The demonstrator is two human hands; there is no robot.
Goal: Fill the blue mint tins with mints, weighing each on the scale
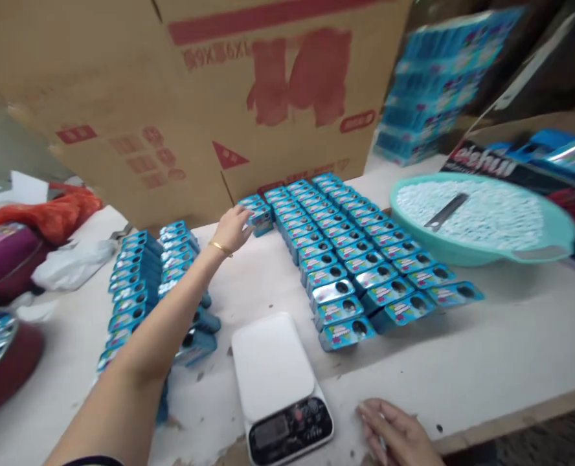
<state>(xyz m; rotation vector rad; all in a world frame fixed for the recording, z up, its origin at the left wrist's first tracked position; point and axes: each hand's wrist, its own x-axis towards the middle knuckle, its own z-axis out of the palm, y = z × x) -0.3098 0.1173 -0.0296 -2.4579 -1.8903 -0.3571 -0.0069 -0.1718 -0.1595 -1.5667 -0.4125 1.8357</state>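
Observation:
My left hand [234, 230], with a gold bracelet at the wrist, reaches to the far side of the table, its fingers at a short row of small blue boxes [261, 219] against the cardboard. Whether it grips one is hard to see. My right hand [397, 432] is low at the table's front edge, fingers bent together; what lies between them, if anything, is too small to name. Between my arms sits a white digital scale [274, 366] with a bare plate. Long rows of blue boxes [336, 249] with round dark holes stand right of it.
More blue box rows [135, 278] stand at the left. A turquoise basin [486, 257] of pale pellets holds a metal strip [447, 210]. A large cardboard box [210, 84] walls the back. Wrapped stacks [423, 90] stand behind; a red bowl [10, 369] is at left.

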